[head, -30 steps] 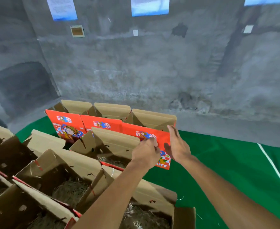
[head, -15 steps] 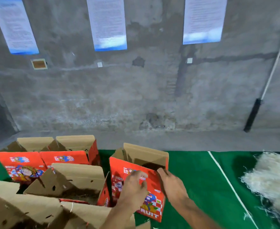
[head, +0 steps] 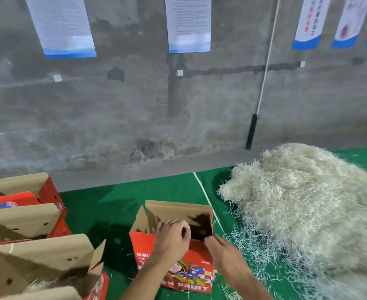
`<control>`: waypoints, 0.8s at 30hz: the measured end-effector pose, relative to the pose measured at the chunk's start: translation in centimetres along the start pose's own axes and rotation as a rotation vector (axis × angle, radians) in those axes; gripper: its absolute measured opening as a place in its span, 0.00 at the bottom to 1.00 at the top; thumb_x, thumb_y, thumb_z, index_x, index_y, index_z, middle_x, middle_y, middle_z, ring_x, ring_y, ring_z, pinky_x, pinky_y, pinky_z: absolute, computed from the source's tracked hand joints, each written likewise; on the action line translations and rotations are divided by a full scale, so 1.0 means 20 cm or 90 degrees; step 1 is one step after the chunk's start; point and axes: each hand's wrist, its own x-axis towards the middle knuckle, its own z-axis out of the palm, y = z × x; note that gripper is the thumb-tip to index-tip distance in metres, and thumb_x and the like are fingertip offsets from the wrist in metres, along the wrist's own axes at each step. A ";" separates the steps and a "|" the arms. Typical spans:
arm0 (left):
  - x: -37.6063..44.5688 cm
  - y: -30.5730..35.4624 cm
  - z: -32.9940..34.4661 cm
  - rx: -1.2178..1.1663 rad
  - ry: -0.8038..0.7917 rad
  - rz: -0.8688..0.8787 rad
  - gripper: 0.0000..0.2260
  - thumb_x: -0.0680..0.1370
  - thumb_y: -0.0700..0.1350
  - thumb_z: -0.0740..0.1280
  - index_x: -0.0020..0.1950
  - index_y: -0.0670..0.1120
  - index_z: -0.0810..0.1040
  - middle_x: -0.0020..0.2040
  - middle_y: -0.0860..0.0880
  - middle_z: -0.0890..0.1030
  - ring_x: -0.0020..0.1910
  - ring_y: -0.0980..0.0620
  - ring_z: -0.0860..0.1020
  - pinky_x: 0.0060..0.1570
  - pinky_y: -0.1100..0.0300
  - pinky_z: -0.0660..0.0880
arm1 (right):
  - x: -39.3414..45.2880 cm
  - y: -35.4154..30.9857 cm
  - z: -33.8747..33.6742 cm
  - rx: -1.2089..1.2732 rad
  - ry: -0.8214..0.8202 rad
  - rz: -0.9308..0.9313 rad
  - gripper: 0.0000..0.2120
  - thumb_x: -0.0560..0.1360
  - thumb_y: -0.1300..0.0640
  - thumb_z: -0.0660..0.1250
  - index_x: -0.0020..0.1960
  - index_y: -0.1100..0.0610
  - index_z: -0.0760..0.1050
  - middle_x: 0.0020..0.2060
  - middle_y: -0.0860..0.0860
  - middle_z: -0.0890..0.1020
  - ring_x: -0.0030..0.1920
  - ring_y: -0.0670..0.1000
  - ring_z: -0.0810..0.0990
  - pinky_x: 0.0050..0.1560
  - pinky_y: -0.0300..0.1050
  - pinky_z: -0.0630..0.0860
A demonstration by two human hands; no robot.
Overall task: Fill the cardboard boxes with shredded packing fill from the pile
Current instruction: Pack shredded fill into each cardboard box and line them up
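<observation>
An open red cardboard box (head: 178,213) with a fruit print stands on the green mat in front of me, its inside dark and showing no fill. My left hand (head: 172,238) grips the box's near top edge with curled fingers. My right hand (head: 222,249) holds the same edge at the near right corner. The pale shredded fill pile (head: 304,204) rises just right of the box, with loose strands scattered at its foot.
Several other open red boxes (head: 22,215) stand in rows at the left; the nearest box (head: 48,263) shows some fill inside. A grey concrete wall with hung posters runs behind. A white line (head: 204,194) crosses the green mat (head: 117,204). A pole (head: 252,131) leans on the wall.
Both hands have carried the red box rightward, away from the rows of boxes, to a spot beside the fill pile. The view has swung right and the pile has come into sight.
</observation>
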 end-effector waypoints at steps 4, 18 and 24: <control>-0.13 0.23 0.12 0.016 -0.066 0.009 0.10 0.82 0.55 0.60 0.47 0.55 0.78 0.47 0.60 0.81 0.36 0.62 0.74 0.50 0.61 0.75 | -0.25 0.20 -0.09 -0.021 0.015 -0.038 0.28 0.78 0.39 0.36 0.60 0.48 0.70 0.50 0.42 0.77 0.44 0.43 0.77 0.45 0.40 0.81; -0.48 0.63 0.41 0.210 -0.104 -0.021 0.21 0.84 0.52 0.51 0.41 0.48 0.78 0.38 0.53 0.83 0.39 0.54 0.83 0.46 0.59 0.78 | -0.45 0.35 -0.28 0.044 0.084 -0.199 0.13 0.80 0.53 0.59 0.47 0.53 0.81 0.57 0.44 0.81 0.59 0.44 0.74 0.65 0.38 0.70; -0.58 0.66 0.41 0.175 -0.149 -0.037 0.28 0.84 0.56 0.45 0.34 0.46 0.75 0.32 0.52 0.79 0.35 0.51 0.81 0.48 0.56 0.77 | -0.37 0.38 -0.24 -0.001 -0.057 -0.060 0.25 0.81 0.48 0.56 0.76 0.55 0.66 0.79 0.52 0.62 0.80 0.52 0.55 0.80 0.49 0.46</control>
